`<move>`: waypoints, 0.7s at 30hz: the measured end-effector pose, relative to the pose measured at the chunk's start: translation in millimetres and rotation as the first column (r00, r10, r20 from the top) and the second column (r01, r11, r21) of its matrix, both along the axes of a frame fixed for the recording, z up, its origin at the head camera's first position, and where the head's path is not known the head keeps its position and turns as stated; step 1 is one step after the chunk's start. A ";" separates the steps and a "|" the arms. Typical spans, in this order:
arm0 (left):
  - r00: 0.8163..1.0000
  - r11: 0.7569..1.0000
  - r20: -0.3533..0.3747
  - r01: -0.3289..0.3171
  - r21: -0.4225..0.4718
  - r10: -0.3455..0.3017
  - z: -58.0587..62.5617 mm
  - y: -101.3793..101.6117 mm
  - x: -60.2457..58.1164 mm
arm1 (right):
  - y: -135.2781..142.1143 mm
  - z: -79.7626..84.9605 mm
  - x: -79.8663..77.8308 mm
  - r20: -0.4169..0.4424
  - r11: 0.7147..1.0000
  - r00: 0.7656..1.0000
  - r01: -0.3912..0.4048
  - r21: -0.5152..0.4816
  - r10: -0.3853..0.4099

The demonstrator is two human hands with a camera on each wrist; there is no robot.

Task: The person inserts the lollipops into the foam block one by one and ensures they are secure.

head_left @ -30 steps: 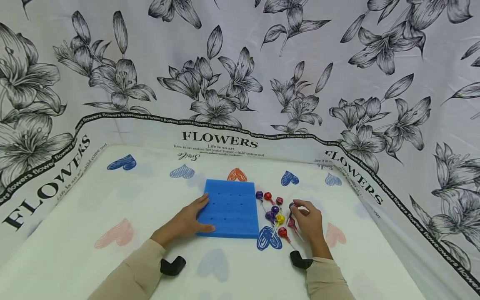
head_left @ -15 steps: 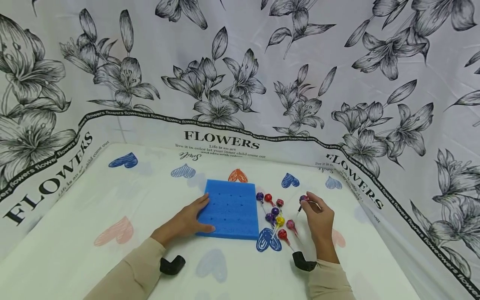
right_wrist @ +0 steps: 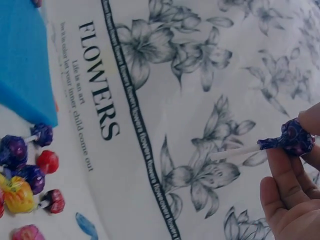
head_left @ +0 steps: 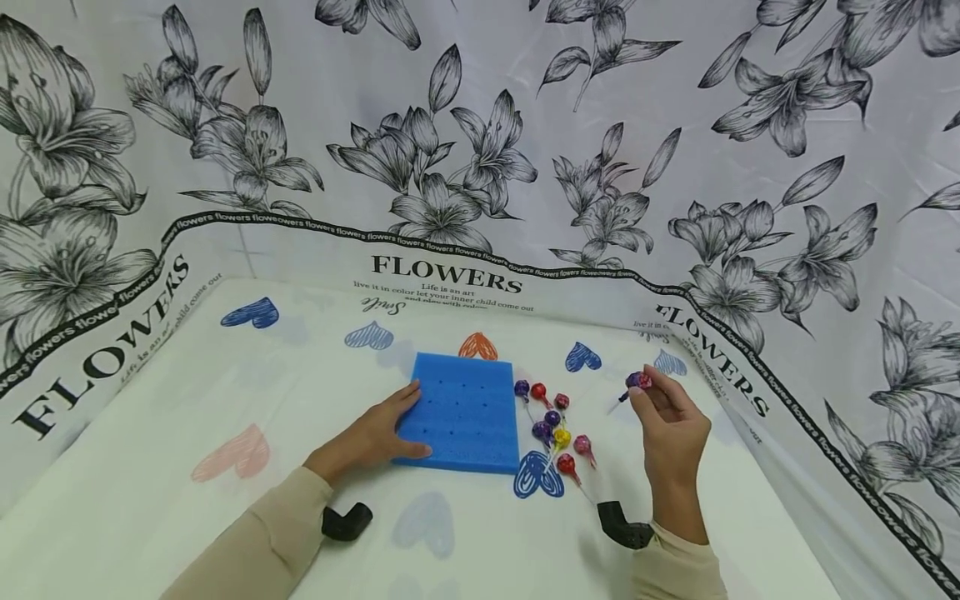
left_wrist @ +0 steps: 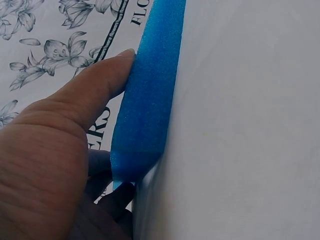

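Note:
A purple-wrapped lollipop (right_wrist: 296,139) is pinched by its round head between the thumb and fingers of my right hand (head_left: 671,425), raised above the table's right side. Its white stick points left in the right wrist view. My left hand (head_left: 372,433) rests against the left side of a blue foam block (head_left: 468,417), thumb near the front corner and fingers along the left edge. In the left wrist view the thumb (left_wrist: 107,75) touches the block's side. Small holes in rows mark the block's top.
Several wrapped lollipops, including a yellow one (head_left: 561,439) and a red one (head_left: 566,464), lie in a loose group right of the block. A white cloth with printed hearts (head_left: 251,454) covers the table. A flower-print curtain (head_left: 442,133) hangs behind.
My right hand has lifted the purple lollipop from beside the group and moved right with it, its stick swinging up toward level. My left hand has stayed on the foam block.

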State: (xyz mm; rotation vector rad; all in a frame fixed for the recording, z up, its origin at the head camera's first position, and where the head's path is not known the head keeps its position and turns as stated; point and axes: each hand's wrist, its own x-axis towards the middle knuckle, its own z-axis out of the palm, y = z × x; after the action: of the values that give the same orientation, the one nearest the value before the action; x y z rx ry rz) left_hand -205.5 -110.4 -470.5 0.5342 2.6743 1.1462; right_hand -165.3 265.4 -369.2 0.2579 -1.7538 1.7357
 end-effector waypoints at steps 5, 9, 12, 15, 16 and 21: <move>1.000 1.000 0.001 0.009 0.009 -0.009 -0.8 -1.1 -1.3 | -8.9 22.5 10.3 -0.158 0.995 0.983 -0.099 -0.005 0.097; 1.000 1.000 -0.001 0.003 0.003 -0.003 -2.1 -0.4 -1.8 | -19.2 39.4 13.8 -0.294 0.977 0.935 -0.211 -0.016 0.197; 1.000 1.000 0.001 -0.005 0.001 0.005 -2.6 0.1 -1.6 | -28.8 49.7 13.9 -0.371 0.962 0.896 -0.270 -0.023 0.243; 1.000 1.000 0.005 -0.007 0.002 0.007 -2.3 0.5 -1.4 | -38.8 57.7 13.3 -0.426 0.948 0.862 -0.318 -0.031 0.275; 1.000 1.000 0.005 -0.006 0.002 0.006 -2.0 0.5 -1.2 | -42.2 59.8 12.8 -0.438 0.944 0.854 -0.328 -0.032 0.281; 1.000 1.000 0.001 -0.007 0.013 0.007 -0.5 0.4 1.5 | -59.7 67.6 10.8 -0.453 0.941 0.843 -0.337 -0.027 0.289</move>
State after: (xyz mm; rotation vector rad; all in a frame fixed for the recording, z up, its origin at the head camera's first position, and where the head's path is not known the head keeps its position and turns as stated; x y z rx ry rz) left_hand -203.9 -110.1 -471.0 0.5269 2.6718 1.1668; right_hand -154.5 205.7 -301.6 0.8682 -1.3303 1.8055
